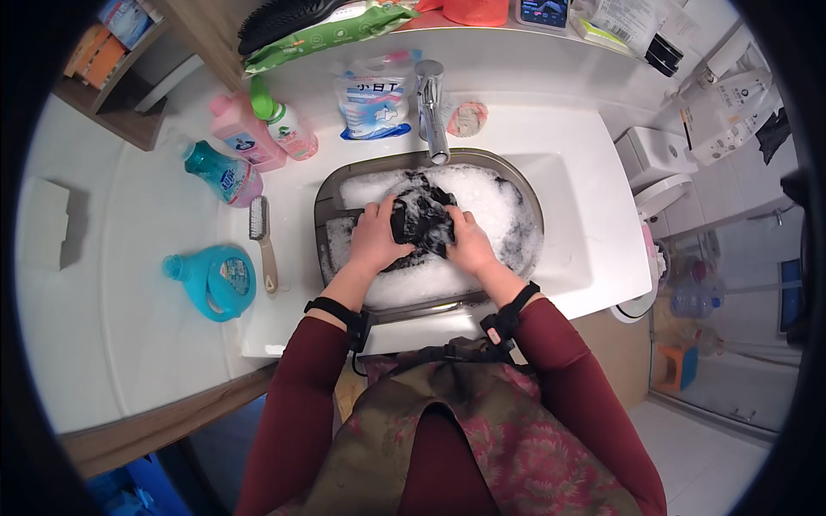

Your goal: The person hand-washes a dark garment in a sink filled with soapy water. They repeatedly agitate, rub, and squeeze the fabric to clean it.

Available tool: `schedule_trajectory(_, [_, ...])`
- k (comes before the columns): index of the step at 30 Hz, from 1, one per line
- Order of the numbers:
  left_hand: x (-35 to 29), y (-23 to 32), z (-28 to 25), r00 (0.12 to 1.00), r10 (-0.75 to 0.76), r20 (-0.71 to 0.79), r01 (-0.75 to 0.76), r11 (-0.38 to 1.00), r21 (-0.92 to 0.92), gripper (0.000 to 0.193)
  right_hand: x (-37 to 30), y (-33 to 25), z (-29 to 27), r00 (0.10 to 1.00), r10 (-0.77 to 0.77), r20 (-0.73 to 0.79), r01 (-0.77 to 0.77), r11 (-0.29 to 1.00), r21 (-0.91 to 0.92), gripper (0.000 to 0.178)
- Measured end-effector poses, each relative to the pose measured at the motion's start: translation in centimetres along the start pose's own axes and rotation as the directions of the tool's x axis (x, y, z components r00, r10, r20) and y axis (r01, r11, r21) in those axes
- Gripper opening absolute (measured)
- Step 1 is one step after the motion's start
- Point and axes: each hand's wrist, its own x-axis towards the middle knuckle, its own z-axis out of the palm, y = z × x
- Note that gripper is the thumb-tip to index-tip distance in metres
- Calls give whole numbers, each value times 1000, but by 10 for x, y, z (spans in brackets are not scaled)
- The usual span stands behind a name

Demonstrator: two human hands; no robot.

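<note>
A wet black cloth (423,211) with foam on it is bunched between my two hands, over a grey plastic basin (323,211) of white suds (490,193). My left hand (375,236) grips the cloth's left side, its fingers curled over the fabric. On the other side my right hand (469,243) is closed on the cloth, thumb toward the middle. Part of the cloth lies down in the foam, so its full shape is hidden. The basin rests in the white sink (568,224), below a chrome faucet (432,112).
Left of the basin lie a scrubbing brush (268,249) and a blue detergent bottle (219,279). Behind them are a teal bottle (225,175), a pink bottle (245,133) and a green-capped pump bottle (288,129). A powder bag (372,99) stands beside the faucet; a small soap-like piece (467,119) lies right of it.
</note>
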Motion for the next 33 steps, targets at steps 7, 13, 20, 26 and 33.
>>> schedule_trajectory(7, [-40,-26,6,919,209,-335,-242,969,-58,138,-20,-8,-26,991,21,129,-93,810,579,59])
schedule_trajectory(13, [-53,-31,17,923,118,-368,-174,977,-125,90,-36,-20,-60,924,94,370,-376,398,837,52])
schedule_trajectory(20, [-51,-22,-17,947,80,-311,-242,816,-526,27,-50,-12,-97,909,110,401,-414,336,846,45])
schedule_trajectory(26, [-41,1,-38,971,-158,-181,-48,612,-790,32,-46,17,-110,939,213,270,-343,506,792,43])
schedule_trajectory(33, [-37,3,-68,966,-255,47,65,63,-996,32,-47,51,-113,883,462,-83,-321,724,610,40])
